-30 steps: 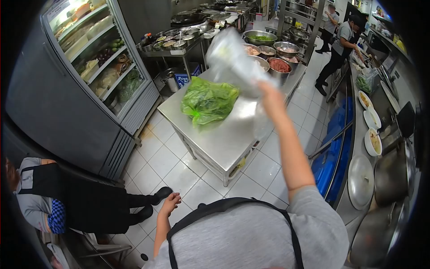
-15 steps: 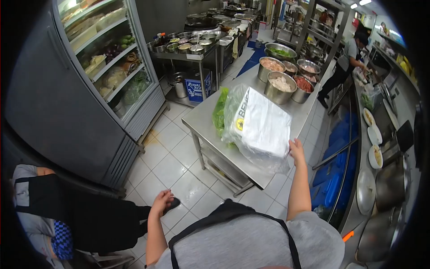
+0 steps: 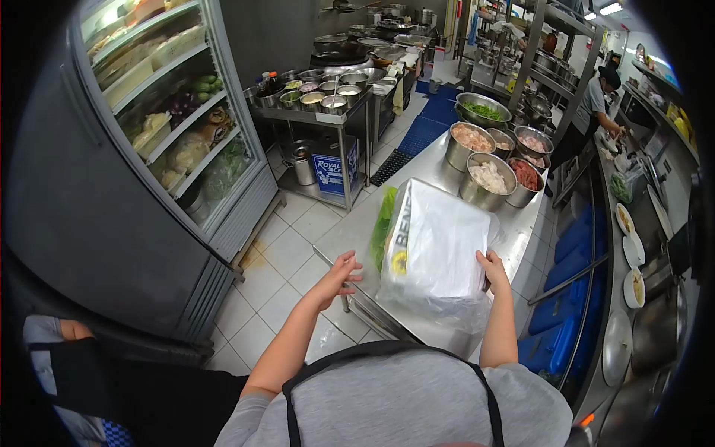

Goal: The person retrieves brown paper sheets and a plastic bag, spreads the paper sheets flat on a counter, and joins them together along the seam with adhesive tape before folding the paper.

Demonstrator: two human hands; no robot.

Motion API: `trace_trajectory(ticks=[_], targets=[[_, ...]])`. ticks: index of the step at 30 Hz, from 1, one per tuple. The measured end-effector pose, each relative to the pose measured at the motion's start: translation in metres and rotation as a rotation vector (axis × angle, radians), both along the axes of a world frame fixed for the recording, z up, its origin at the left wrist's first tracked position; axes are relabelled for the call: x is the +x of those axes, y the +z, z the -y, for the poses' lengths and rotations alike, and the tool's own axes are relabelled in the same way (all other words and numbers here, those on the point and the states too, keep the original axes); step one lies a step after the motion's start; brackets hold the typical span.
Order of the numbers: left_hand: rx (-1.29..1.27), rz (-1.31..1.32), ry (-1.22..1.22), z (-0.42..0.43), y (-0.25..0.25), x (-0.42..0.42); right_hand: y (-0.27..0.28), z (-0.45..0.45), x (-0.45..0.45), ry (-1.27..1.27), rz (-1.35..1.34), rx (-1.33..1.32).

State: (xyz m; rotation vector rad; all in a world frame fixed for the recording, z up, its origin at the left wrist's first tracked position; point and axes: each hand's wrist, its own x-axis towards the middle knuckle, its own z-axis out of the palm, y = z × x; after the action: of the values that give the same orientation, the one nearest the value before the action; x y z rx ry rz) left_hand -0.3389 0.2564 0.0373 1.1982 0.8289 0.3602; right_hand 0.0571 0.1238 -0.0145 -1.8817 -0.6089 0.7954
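A large clear plastic bag with a white printed pack (image 3: 447, 242) inside lies on the steel table (image 3: 355, 232). Its left side overlaps a green leafy bundle (image 3: 382, 227), of which only a strip shows. My right hand (image 3: 492, 270) grips the right edge of the white pack, thumb on top and the other fingers partly hidden. Left of the pack, over the table's left edge, my left hand (image 3: 337, 279) is raised with fingers apart and holds nothing.
Steel bowls of meat (image 3: 488, 179) and greens (image 3: 482, 110) stand at the table's far end. A fridge (image 3: 246, 190) is on the left. A co-worker's dark apron (image 3: 171, 395) shows at lower left; another person (image 3: 596, 104) works at the right counter (image 3: 596, 298).
The white pack, swung over the table earlier, now rests lower, across the green bundle. My left hand has risen from beside my body toward the table, its fingers spreading.
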Motion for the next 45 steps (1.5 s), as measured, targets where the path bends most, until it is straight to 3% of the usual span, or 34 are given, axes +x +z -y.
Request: trace_trajectory(ticks=[1, 3, 4, 7, 9, 13, 14, 16, 19, 20, 23, 24, 25, 27, 29, 31, 32, 34, 39, 41, 43, 45], targets=[[-0.005, -0.012, -0.011, -0.010, 0.009, 0.008, 0.000, -0.007, -0.003, -0.011, -0.012, -0.005], [-0.219, 0.239, -0.016, -0.021, 0.022, 0.022, 0.022, -0.013, -0.027, 0.036, -0.065, 0.054], [-0.234, 0.207, -0.049, -0.033, 0.020, 0.029, 0.026, -0.017, -0.037, -0.003, -0.092, 0.045], [-0.289, 0.322, -0.186, -0.057, 0.015, 0.046, 0.033, -0.026, -0.060, -0.016, 0.043, 0.032], [-0.332, 0.370, -0.185, -0.067, 0.029, 0.049, 0.032, -0.033, -0.077, -0.079, 0.356, 0.041], [-0.515, 0.710, -0.198, -0.118, 0.034, 0.035, 0.029, -0.043, -0.093, -0.221, 0.358, 0.085], [-0.522, 0.699, -0.251, -0.133, 0.034, 0.033, 0.031, -0.047, -0.099, -0.274, 0.363, 0.088], [-0.158, 0.289, -0.221, -0.160, 0.028, 0.025, 0.037, -0.055, -0.116, -0.324, 0.188, 0.170], [-0.219, 0.187, -0.337, -0.211, 0.010, 0.022, 0.107, -0.074, -0.169, -0.265, 0.050, 0.227], [-0.255, 0.228, -0.330, -0.231, -0.004, 0.021, 0.101, -0.074, -0.163, -0.156, 0.082, 0.214], [-0.284, 0.355, -0.282, -0.272, -0.034, 0.013, 0.129, -0.071, -0.173, -0.287, -0.052, 0.425], [-0.332, 0.377, -0.267, -0.285, -0.046, 0.007, 0.112, -0.062, -0.155, -0.358, 0.137, 0.342], [-0.333, 0.373, -0.280, -0.298, -0.057, 0.000, 0.090, -0.054, -0.147, -0.372, 0.137, 0.343], [-0.476, 0.445, -0.239, -0.315, -0.068, -0.008, 0.070, -0.046, -0.142, -0.595, 0.283, 0.008], [-0.448, 0.509, -0.268, -0.325, -0.066, -0.011, 0.043, -0.052, -0.154, -0.509, 0.215, -0.141], [-0.487, 0.573, -0.236, -0.336, -0.067, -0.011, -0.023, -0.067, -0.156, -0.350, 0.458, -0.086], [-0.549, 0.590, -0.275, -0.341, -0.065, -0.007, -0.021, -0.071, -0.162, -0.352, 0.454, -0.089], [-0.621, 0.634, -0.330, -0.348, -0.059, 0.008, 0.000, -0.079, -0.181, -0.552, 0.144, 0.334], [-0.711, 0.734, -0.424, -0.326, -0.023, 0.061, 0.056, -0.021, -0.177, -0.544, 0.255, 0.308], [-0.710, 0.679, -0.464, -0.316, -0.014, 0.079, 0.053, 0.023, -0.167, -0.554, 0.314, 0.225], [-0.356, 0.542, -0.492, -0.309, -0.015, 0.103, 0.035, 0.061, -0.158, -0.586, 0.463, 0.056], [-0.010, 0.276, -0.487, -0.305, -0.017, 0.124, 0.027, 0.076, -0.153, -0.543, 0.325, -0.011]])
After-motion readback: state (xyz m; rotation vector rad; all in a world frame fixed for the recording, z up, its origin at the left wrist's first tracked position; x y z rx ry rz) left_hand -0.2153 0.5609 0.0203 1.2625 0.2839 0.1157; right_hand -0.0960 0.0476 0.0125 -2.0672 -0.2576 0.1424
